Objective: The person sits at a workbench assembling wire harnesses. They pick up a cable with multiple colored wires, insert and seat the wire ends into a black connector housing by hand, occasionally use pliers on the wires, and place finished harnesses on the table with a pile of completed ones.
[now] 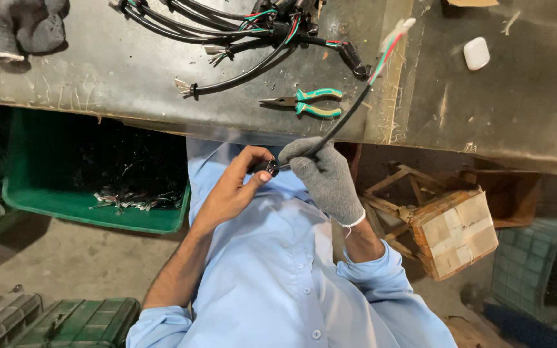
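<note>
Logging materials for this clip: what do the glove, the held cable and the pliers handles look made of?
Glove on the right hand: grey knitted fabric, ribbed cuff. Cable: smooth black sheath, likely plastic or rubber, coloured wires showing at its end. Pliers: dark metal jaws, green grips, probably moulded plastic. Left hand bare.

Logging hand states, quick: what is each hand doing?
Left hand: bare, pinching the black sheathed cable end.
Right hand: grey-gloved, closed around the same cable.
</note>
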`<action>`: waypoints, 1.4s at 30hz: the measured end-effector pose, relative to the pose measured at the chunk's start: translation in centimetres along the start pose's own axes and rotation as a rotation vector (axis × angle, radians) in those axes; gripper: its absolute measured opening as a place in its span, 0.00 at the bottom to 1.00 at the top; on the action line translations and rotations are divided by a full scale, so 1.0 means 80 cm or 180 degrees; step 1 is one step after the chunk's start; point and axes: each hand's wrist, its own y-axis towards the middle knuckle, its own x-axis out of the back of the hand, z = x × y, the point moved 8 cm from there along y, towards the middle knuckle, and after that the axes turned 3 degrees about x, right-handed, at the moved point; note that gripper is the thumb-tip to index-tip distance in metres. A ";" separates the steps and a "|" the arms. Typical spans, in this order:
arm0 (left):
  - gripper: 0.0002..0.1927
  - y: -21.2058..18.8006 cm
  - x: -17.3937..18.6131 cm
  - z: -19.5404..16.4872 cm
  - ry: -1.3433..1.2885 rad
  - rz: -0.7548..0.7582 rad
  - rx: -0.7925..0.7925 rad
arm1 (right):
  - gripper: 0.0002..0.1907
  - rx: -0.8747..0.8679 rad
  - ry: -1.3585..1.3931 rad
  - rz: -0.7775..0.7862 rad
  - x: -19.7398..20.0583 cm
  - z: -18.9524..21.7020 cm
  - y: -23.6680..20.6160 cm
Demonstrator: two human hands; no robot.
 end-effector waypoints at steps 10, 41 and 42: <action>0.17 -0.006 -0.019 0.041 -0.0880 0.0259 0.0356 | 0.12 0.0314 -0.0262 -0.0035 0.007 0.007 -0.002; 0.17 -0.005 -0.021 0.034 -0.0346 0.0000 0.0028 | 0.11 0.0978 -0.1045 -0.0311 -0.004 0.000 -0.012; 0.18 -0.006 -0.021 0.035 -0.0236 0.0053 0.0213 | 0.12 0.0780 -0.1008 -0.0264 -0.003 -0.008 -0.009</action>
